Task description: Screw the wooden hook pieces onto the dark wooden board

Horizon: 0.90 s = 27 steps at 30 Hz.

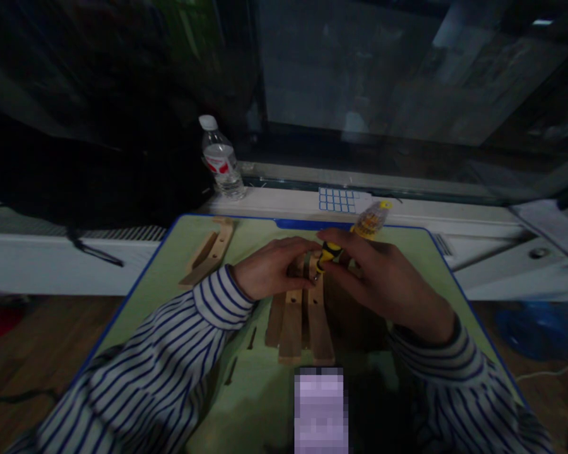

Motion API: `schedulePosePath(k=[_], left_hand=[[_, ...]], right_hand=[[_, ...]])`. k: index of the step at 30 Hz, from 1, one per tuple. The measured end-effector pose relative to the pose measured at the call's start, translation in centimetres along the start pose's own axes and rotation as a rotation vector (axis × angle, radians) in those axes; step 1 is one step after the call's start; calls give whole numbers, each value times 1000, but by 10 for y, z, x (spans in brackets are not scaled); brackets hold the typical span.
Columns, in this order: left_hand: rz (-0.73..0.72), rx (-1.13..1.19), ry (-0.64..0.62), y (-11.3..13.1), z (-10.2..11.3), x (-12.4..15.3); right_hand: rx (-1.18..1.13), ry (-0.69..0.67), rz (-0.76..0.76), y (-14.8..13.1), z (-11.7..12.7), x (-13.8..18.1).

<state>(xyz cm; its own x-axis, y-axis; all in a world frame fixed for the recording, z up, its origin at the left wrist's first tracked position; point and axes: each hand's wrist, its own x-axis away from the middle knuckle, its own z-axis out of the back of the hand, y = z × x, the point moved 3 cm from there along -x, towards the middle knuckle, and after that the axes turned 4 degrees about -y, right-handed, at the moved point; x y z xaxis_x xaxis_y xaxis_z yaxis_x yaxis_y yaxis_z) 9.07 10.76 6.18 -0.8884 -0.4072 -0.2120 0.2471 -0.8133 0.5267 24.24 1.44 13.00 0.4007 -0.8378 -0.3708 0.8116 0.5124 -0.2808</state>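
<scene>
Head view shows us at a pale green surface, bent over two drilled wooden strips that lie side by side near its middle. With our right hand we hold a yellow-and-black screwdriver, fingers wrapped around its handle, its tip down at the right-hand strip. Our left hand has its fingers drawn narrow about the strips' far part. Two dark screws lie to the left, near us; another wooden piece lies farther off.
</scene>
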Motion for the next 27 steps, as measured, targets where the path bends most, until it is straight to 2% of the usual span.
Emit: schedulePosePath(k=[9, 16, 27], left_hand=[[8, 27, -14, -2, -1, 0], [11, 43, -38, 1, 2, -1], [23, 30, -45, -1, -1, 0]], right_hand=[[-7, 16, 3, 1, -3, -2], [-42, 15, -57, 1, -6, -2], [-130, -37, 4, 0, -6, -3]])
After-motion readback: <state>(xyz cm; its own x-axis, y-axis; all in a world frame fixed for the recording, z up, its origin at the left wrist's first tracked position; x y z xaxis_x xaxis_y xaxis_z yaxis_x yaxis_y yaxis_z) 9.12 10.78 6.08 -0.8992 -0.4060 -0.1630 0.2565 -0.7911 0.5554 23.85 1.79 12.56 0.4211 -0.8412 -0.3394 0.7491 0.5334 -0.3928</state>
